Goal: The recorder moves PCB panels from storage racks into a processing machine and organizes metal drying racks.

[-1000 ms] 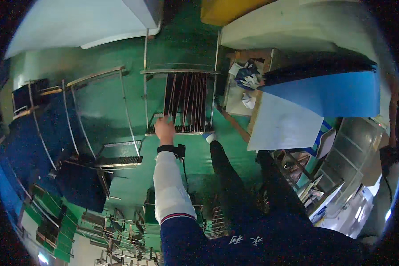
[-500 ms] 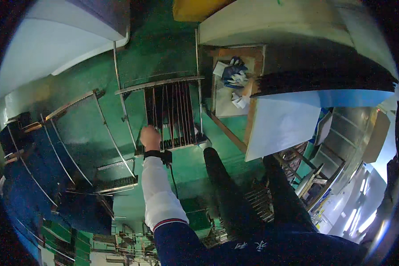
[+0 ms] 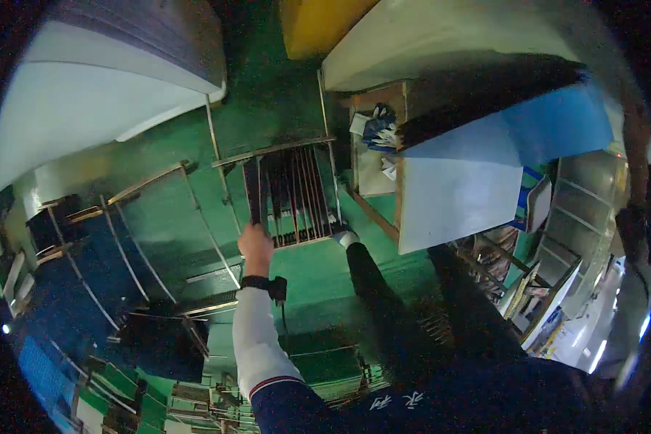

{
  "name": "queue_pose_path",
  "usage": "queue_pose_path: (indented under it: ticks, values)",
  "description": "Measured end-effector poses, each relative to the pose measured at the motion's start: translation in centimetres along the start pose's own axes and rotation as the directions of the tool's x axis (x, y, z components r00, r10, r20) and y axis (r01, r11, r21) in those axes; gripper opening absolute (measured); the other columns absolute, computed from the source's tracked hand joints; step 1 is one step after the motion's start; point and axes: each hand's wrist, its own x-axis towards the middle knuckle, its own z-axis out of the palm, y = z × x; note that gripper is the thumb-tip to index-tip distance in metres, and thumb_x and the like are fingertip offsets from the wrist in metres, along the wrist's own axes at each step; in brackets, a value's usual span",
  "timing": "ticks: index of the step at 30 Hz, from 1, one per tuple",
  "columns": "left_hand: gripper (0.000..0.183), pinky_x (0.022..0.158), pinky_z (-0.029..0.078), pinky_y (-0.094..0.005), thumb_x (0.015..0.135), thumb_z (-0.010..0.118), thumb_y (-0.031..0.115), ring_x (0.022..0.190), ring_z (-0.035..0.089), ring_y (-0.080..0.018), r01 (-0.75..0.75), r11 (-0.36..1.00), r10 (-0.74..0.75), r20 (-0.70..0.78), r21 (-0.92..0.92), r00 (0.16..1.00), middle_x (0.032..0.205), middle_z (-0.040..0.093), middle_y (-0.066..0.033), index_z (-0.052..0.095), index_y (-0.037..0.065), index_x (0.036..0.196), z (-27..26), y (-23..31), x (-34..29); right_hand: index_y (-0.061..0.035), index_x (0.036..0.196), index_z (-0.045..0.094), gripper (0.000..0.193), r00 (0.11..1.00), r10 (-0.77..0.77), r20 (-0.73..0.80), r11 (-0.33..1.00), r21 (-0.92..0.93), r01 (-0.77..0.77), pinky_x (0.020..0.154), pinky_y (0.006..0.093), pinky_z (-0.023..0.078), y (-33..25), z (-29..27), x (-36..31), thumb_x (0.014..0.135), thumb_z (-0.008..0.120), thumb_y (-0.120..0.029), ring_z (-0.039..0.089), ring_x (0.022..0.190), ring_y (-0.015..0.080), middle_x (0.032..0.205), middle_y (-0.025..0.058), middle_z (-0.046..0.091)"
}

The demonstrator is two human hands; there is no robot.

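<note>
My left hand (image 3: 256,242) is closed around the near end of a dark flat panel (image 3: 252,189) at the left side of a slotted metal rack (image 3: 271,151). Several more thin dark panels (image 3: 296,184) stand side by side in that rack, with narrow gaps between them. A black band with a small box is on my left wrist. My right hand is out of view.
Another metal rack frame (image 3: 148,181) stands to the left, near dark blue sheets (image 3: 98,253). On the right is a white-topped table (image 3: 456,199); beyond it, gloves (image 3: 380,130) lie on a board. The floor (image 3: 267,87) is green.
My left hand has moved a little nearer to me, and the leftmost dark panel now stands apart from the others with its end in my hand. The whole view has shifted slightly.
</note>
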Motion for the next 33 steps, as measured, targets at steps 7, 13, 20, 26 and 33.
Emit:
queue_pose_path:
  ticks: [7, 13, 20, 26, 33]
  values:
    - [0.019, 0.064, 0.048, -0.0466, 0.077, 0.062, 0.021, 0.074, 0.059, -0.0375, -0.248, 0.966, 0.219, -0.284, -0.07, 0.933, 0.08, 0.057, -0.0166, 0.059, 0.003, 0.076, -14.0, 0.0, -16.3, -0.0063, 0.117, 0.059, 0.049, 0.931, -0.254, -0.263, 0.939, 0.163, 0.302, 0.077, 0.0365, 0.051, -6.8, -2.4, -4.5, 0.083, 0.065, -0.04, 0.064, 0.092, 0.0279, 0.108, 0.0152, 0.064]
    - [0.007, 0.056, 0.038, -0.0361, 0.083, 0.057, 0.008, 0.064, 0.051, -0.0259, -0.309, 0.608, 0.109, -0.308, -0.732, 0.945, 0.072, 0.05, -0.0087, 0.057, 0.001, 0.082, -25.6, 3.8, -33.6, -0.0085, 0.117, 0.056, 0.058, 0.759, -0.403, -0.512, 0.8, 0.206, 0.564, 0.072, 0.0434, 0.049, -8.7, -4.8, -5.9, 0.076, 0.07, -0.047, 0.062, 0.086, 0.0299, 0.102, 0.0162, 0.063]
    - [0.022, 0.082, 0.041, -0.0298, 0.086, 0.056, 0.005, 0.089, 0.053, -0.0152, -0.322, 0.248, -0.116, -0.358, -0.914, 0.926, 0.096, 0.056, -0.0032, 0.054, 0.001, 0.107, -33.0, 13.4, -49.3, -0.0092, 0.106, 0.062, 0.047, 0.768, -0.178, -0.615, 0.611, 0.543, 0.576, 0.085, 0.0419, 0.048, -7.0, -5.2, -6.1, 0.079, 0.065, -0.048, 0.058, 0.101, 0.0322, 0.104, 0.0146, 0.061]
    - [0.016, 0.083, 0.042, -0.0334, 0.087, 0.055, 0.007, 0.093, 0.052, -0.0169, -0.478, 0.05, -0.196, -0.477, -0.877, 0.857, 0.11, 0.052, -0.0075, 0.06, 0.0, 0.101, -38.4, 27.2, -49.2, -0.0027, 0.117, 0.058, 0.049, 0.799, -0.598, -0.066, -0.229, 0.969, -0.091, 0.089, 0.0348, 0.045, 1.5, -5.9, -16.0, 0.092, 0.053, -0.045, 0.058, 0.104, 0.0212, 0.115, 0.0125, 0.06]
    - [0.017, 0.084, 0.044, -0.0322, 0.087, 0.058, 0.011, 0.096, 0.054, -0.0149, -0.511, -0.013, 0.361, -0.48, -0.86, 0.8, 0.106, 0.059, -0.0039, 0.062, 0.001, 0.101, -41.9, 39.3, -38.4, 0.0004, 0.118, 0.058, 0.04, 0.774, -0.602, 0.195, -0.646, 0.451, -0.616, 0.089, 0.0351, 0.048, 14.9, -2.6, -25.6, 0.093, 0.055, -0.031, 0.061, 0.098, 0.0191, 0.108, 0.0082, 0.064]
